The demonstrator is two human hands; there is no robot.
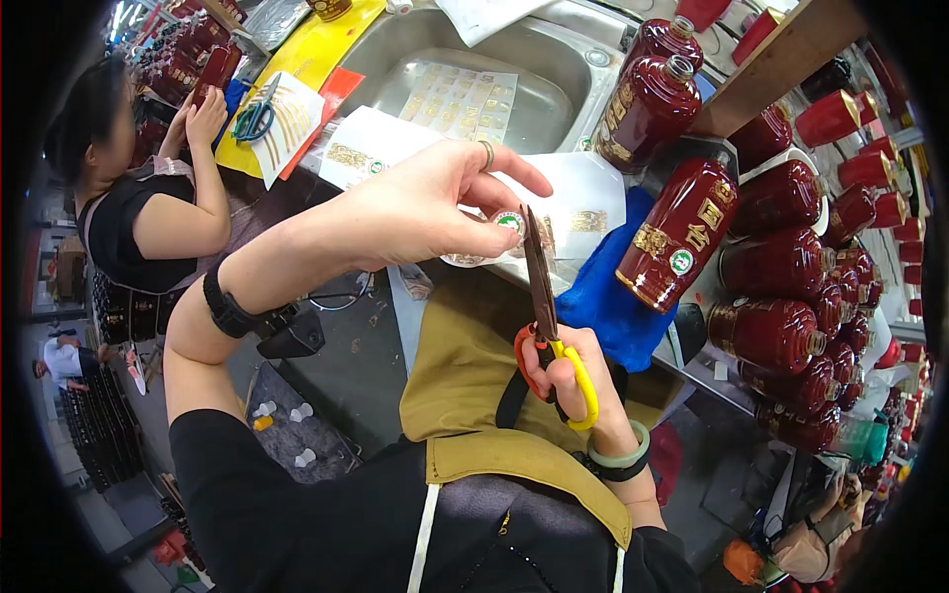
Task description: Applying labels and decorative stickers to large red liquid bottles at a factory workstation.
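Observation:
My left hand (435, 198) pinches a small round green-and-white decal (510, 223) between thumb and fingers. Scissors (540, 282) with one red and one yellow handle are in my right hand (583, 371), blades pointing up. The blade tips are right beside the decal; whether they touch it I cannot tell. Beneath my left hand lie white decal sheets (583, 183) with gold patterns. A dark red bottle (682, 229) with gold lettering and a green round mark lies tilted on a blue cloth (611, 296), right of my hands.
Behind the sheets is a metal sink (549, 64) holding a gold decal sheet (465, 99). Several red bottles (766, 331) crowd the right, near a wooden board (781, 64). At left, a co-worker (148, 208) handles a bottle near blue-green scissors (254, 121) on yellow material (321, 44).

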